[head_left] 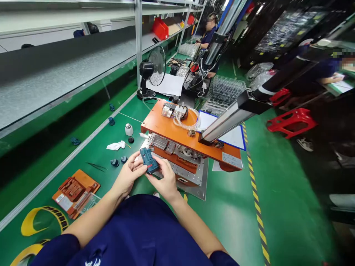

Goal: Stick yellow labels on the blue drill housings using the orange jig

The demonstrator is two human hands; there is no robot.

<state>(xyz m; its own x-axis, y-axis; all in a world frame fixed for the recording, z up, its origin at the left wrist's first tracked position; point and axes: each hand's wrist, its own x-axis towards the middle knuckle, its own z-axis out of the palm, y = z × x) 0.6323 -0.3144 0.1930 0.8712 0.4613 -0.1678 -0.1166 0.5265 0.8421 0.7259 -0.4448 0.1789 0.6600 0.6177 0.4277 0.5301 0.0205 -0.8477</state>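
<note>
Between my two hands is a dark teal plastic housing [149,161] with a small red label, held up in front of my body. My left hand [130,173] grips its left side, thumb near the lower edge. My right hand [165,178] has its fingers closed on the right side. Just beyond stands an orange press fixture [169,120] with a metal slide and a perforated metal base plate [203,181]. Left of my hands, two small dark teal parts [114,162] sit on the green mat.
A white bottle [129,130], a white cloth [115,145] and tweezers [96,166] lie to the left. Nearer are an orange jig [76,192] and yellow label strips [34,221]. A black fan [149,70] stands behind. A co-worker [209,31] sits farther along the bench.
</note>
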